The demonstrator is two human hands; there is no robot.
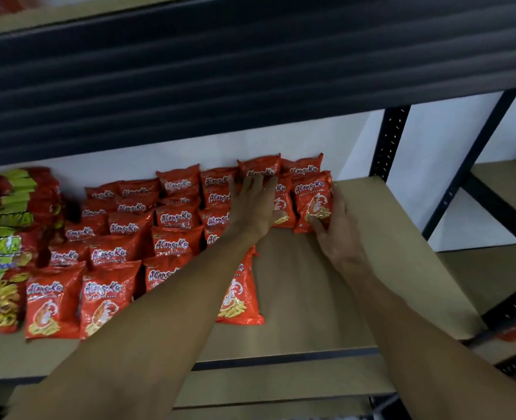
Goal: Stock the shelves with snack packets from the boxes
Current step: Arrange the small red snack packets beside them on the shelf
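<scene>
**Far left.** Green packets stand at the shelf's left end, well left of both hands. Not involved.

**Left of centre.** Red packets fill the shelf in upright rows, front to back, all left of the left hand.

**Left hand**. It lies flat with its fingers straight and spread, gripping nothing. The fingers are pressed against the faces of the rear rows, and the tips reach the top of a rear packet near the wall. Judged a steadying hold on the row.

**Loose packet**. It sits nearer the person than the left fingers and is partly hidden under the left forearm. Its long axis runs front to back. It belongs to no row, and the left hand is the nearer one to it.

**End packet**. It stands upright, with its long axis up the shelf toward the wall, at the right end of the rows. One packet's width separates it from the left hand.

**Right hand**. It grips the end packet. The fingers wrap its right edge and the thumb presses its lower front.

**Deciding relation.** The row lies immediately left of the right fingers and bare shelf lies immediately right of them. In my judgement the next move is a short push leftward to seat the end packet against its neighbour. The risk is that the neighbour topples, which the left hand is placed to prevent.

**Right.** Open board runs to the post. No boxes are in view.
</scene>
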